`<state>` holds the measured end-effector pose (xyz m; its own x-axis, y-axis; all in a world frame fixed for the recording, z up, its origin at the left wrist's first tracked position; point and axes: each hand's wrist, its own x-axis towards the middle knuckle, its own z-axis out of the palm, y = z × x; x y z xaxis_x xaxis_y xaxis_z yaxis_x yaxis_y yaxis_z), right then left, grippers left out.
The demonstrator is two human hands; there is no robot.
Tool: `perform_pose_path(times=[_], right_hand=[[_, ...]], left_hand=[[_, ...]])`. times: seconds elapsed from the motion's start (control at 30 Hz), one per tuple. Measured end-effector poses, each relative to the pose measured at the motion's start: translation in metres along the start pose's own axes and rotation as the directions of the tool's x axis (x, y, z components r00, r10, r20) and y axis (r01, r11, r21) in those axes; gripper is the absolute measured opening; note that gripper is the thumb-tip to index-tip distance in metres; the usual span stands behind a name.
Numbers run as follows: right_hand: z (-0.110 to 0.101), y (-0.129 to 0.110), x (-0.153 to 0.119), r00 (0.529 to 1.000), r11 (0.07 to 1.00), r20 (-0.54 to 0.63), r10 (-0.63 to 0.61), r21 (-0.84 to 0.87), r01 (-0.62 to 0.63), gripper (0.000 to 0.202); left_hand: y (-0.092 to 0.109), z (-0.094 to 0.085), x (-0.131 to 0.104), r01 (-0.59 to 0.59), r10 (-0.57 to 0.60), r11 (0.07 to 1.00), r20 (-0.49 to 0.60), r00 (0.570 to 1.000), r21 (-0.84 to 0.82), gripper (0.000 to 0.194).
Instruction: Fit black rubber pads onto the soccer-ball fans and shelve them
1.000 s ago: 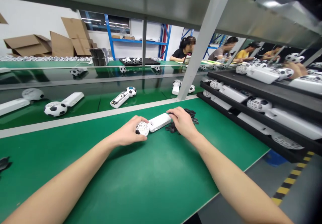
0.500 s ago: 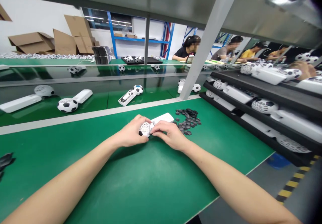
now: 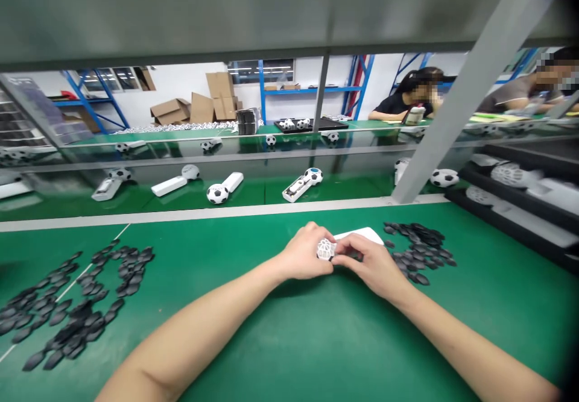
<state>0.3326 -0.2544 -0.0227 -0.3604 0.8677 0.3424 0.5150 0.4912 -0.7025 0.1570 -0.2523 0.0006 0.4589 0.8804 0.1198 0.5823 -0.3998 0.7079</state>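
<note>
My left hand (image 3: 310, 251) is wrapped round the white lattice ball end (image 3: 325, 249) of a football-shaped device. Its white handle (image 3: 362, 235) points away to the right, partly behind my right hand (image 3: 366, 260). The thumb and forefinger of that hand are pinched at the ball's right side; whatever is between them is too small to make out. Just right of the handle lies a pile of small black pieces (image 3: 418, 248) on the green table (image 3: 289, 342).
More black pieces (image 3: 85, 311) are spread at the left. Beyond the pale rail (image 3: 190, 216), several football devices (image 3: 218, 193) lie on the green belt. A slanted grey post (image 3: 456, 94) and stacked black trays (image 3: 520, 209) stand at the right. A person (image 3: 407, 97) sits across.
The camera view has swung left, so the scene sits further right and the left-hand black pieces show more fully. Both hands stay at the ball, with the right one still pinched there.
</note>
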Motion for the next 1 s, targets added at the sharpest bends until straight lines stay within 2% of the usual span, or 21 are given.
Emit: perform_pose_path(times=[0.13,0.2,0.3,0.37,0.43,0.5,0.6,0.7,0.8,0.9,1.0], right_hand=[[0.0,-0.002,0.0,1.0,1.0,-0.001,0.006,0.012,-0.006,0.016],[-0.003,-0.003,0.001,0.999,1.0,-0.041,-0.001,0.013,0.001,0.017],[-0.015,0.002,0.001,0.976,1.0,-0.218,-0.007,-0.026,0.001,0.018],[-0.026,0.009,0.0,0.936,0.997,-0.351,-0.017,-0.081,-0.012,0.018],[-0.035,0.016,-0.001,0.899,0.991,-0.438,-0.022,-0.128,-0.038,0.019],[-0.041,0.021,-0.002,0.877,0.987,-0.48,-0.018,-0.151,-0.062,0.021],[-0.044,0.023,-0.002,0.882,0.981,-0.471,-0.002,-0.172,-0.09,0.021],[-0.041,0.023,-0.002,0.911,0.969,-0.412,0.009,-0.22,-0.109,0.022],[-0.038,0.031,-0.004,0.935,0.931,-0.354,-0.003,-0.342,-0.126,0.024],[-0.036,0.046,-0.007,0.95,0.831,-0.312,0.018,-0.524,-0.188,0.031],[-0.035,0.061,-0.012,0.955,0.707,-0.279,0.104,-0.655,-0.268,0.035]], left_hand=[[0.001,0.0,-0.002,0.007,-0.008,0.997,-0.017,1.0,-0.082,0.044],[0.001,-0.002,-0.003,0.021,-0.025,0.986,-0.02,0.999,-0.165,0.046],[-0.004,-0.005,-0.001,0.104,-0.1,0.933,0.028,0.995,-0.344,0.045],[-0.01,-0.007,0.002,0.173,-0.15,0.863,0.086,0.985,-0.475,0.044],[-0.015,-0.011,0.003,0.212,-0.181,0.78,0.111,0.977,-0.588,0.042],[-0.019,-0.017,0.004,0.209,-0.21,0.711,0.081,0.974,-0.671,0.037],[-0.026,-0.035,0.009,0.161,-0.258,0.665,-0.022,0.966,-0.729,0.034],[-0.039,-0.06,0.028,0.099,-0.311,0.703,-0.179,0.933,-0.704,0.035],[-0.059,-0.081,0.059,0.072,-0.351,0.793,-0.357,0.866,-0.605,0.037],[-0.082,-0.089,0.083,0.135,-0.367,0.879,-0.469,0.803,-0.457,0.037],[-0.099,-0.09,0.087,0.191,-0.312,0.944,-0.532,0.787,-0.271,0.04]])
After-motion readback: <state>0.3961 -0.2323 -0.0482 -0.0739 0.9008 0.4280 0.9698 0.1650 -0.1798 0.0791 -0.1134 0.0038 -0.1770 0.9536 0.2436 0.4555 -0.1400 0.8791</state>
